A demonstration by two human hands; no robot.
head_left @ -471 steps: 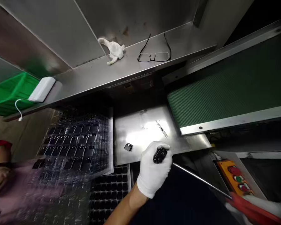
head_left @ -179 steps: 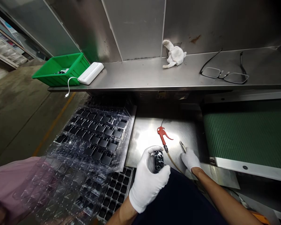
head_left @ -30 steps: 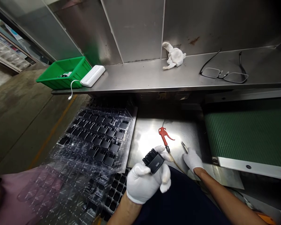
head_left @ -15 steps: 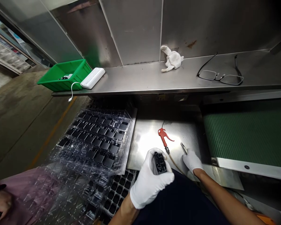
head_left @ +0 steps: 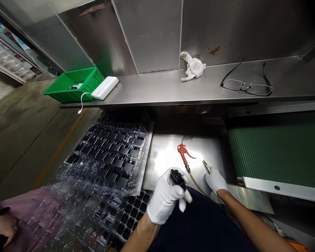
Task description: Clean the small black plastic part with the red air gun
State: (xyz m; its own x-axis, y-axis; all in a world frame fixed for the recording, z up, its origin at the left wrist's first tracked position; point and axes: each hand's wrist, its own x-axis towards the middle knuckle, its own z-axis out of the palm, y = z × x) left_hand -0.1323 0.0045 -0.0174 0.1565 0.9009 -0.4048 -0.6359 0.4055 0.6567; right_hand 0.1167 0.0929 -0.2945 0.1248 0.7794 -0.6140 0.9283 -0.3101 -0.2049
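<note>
My left hand [head_left: 164,197], in a white glove, holds a small black plastic part [head_left: 177,177] between thumb and fingers, above my lap at the bench edge. The part's ribbed or hollowed side faces up, tilted. My right hand [head_left: 215,180], gloved too, rests low over the metal bench [head_left: 162,157] and grips a slim tool with a dark pointed tip [head_left: 206,166]; its fingers cover the rest, so I cannot tell its exact kind. Between the hands lies a red air blow gun [head_left: 182,154] with its hose running toward me.
Left of the bench are clear plastic trays [head_left: 133,171] with black square parts. A green ribbed conveyor belt [head_left: 275,150] runs at right. The shelf [head_left: 152,89] bears a green bin [head_left: 73,84], white power strip [head_left: 105,88], white glove [head_left: 194,67] and glasses [head_left: 246,86]. Another person's hand [head_left: 4,225] is lower left.
My left hand has turned the black part over to another side, and its fingers have shifted. My right hand and the tool stay almost still. The other person's hand has moved slightly.
</note>
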